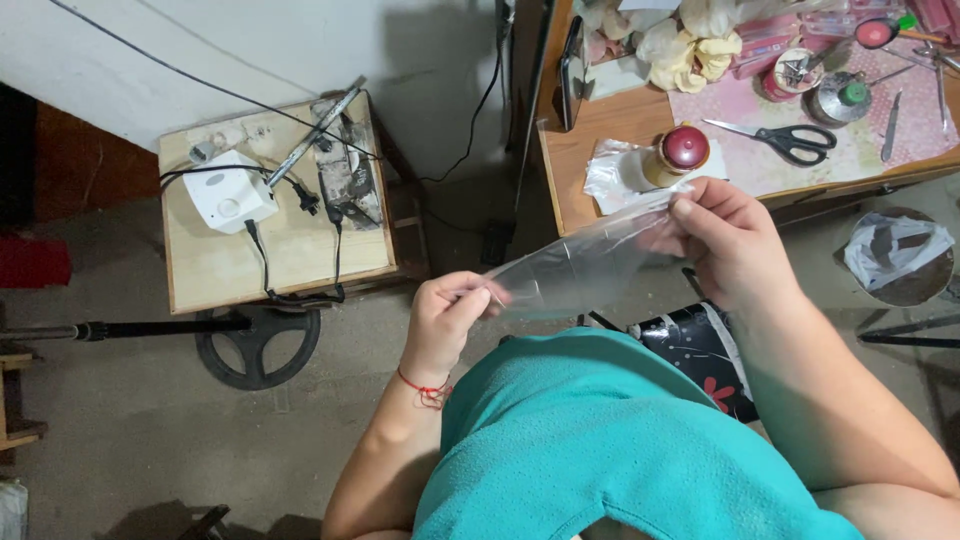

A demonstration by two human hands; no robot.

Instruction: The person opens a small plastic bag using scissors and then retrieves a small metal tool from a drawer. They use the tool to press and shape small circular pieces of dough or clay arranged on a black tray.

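Two hands pinch one clear plastic sheet (585, 268); left hand (445, 320) low, right hand (725, 240) higher

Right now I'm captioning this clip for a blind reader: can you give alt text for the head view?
Seen from above, a person in a teal top stretches a clear plastic bag between the left hand and the right hand. Ahead stand a small wooden table with a white device and a desk with black scissors.
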